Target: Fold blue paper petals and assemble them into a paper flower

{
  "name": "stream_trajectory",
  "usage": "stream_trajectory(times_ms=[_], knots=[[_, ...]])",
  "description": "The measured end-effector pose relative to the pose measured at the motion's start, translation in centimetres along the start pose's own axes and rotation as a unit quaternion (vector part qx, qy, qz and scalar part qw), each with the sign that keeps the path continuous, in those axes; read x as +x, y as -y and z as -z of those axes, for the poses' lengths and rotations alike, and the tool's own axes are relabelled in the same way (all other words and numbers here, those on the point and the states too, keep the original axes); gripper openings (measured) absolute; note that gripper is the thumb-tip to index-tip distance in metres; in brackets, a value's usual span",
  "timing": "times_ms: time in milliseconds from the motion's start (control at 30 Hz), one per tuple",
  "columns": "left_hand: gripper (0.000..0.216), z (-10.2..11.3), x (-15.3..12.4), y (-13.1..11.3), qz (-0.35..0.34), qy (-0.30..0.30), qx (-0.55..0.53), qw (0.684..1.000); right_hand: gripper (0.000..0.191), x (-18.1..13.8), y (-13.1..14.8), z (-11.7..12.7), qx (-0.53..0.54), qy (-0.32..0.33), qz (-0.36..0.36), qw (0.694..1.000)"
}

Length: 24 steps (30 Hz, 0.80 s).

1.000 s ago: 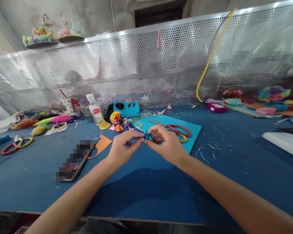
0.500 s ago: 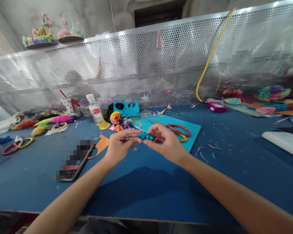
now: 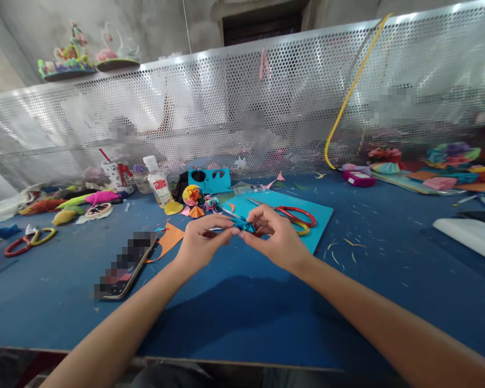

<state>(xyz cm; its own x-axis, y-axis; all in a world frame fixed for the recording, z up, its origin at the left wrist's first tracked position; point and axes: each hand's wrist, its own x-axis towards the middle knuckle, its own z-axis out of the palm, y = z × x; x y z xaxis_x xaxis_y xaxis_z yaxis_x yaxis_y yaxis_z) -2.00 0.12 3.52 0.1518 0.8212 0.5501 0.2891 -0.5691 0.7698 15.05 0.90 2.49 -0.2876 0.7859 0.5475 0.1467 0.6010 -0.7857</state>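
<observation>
A small piece of crumpled, folded blue paper (image 3: pixel 244 224) is held above the table between both hands. My left hand (image 3: pixel 204 237) pinches its left side with thumb and fingertips. On its right side, my right hand (image 3: pixel 277 237) grips it the same way, so the fingers cover part of it. Just behind the right hand, scissors (image 3: pixel 297 215) with red and yellow handles lie on a sheet of light blue paper (image 3: pixel 319 207). Left of the left hand is a cut piece of orange paper (image 3: pixel 170 241).
A phone (image 3: pixel 127 267) lies at left, with other scissors (image 3: pixel 30 241) beyond it. Behind the hands stand a glue bottle (image 3: pixel 159 183), a multicoloured paper ball (image 3: pixel 193 195) and a blue sheet with round holes (image 3: pixel 216 185). A perforated metal panel (image 3: pixel 299 108) borders the table's back.
The fingers have shifted slightly on the blue paper, and the left thumb has come closer to the right thumb. The paper has turned a little; everything else stays in place.
</observation>
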Motion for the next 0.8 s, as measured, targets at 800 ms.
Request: stream_trajectory(times_ms=[800], knots=[[0.005,-0.2,-0.2,1.0,-0.135,0.018,0.187,0.973,0.008,0.1,-0.1,0.1,-0.259,-0.006,0.140,0.956]])
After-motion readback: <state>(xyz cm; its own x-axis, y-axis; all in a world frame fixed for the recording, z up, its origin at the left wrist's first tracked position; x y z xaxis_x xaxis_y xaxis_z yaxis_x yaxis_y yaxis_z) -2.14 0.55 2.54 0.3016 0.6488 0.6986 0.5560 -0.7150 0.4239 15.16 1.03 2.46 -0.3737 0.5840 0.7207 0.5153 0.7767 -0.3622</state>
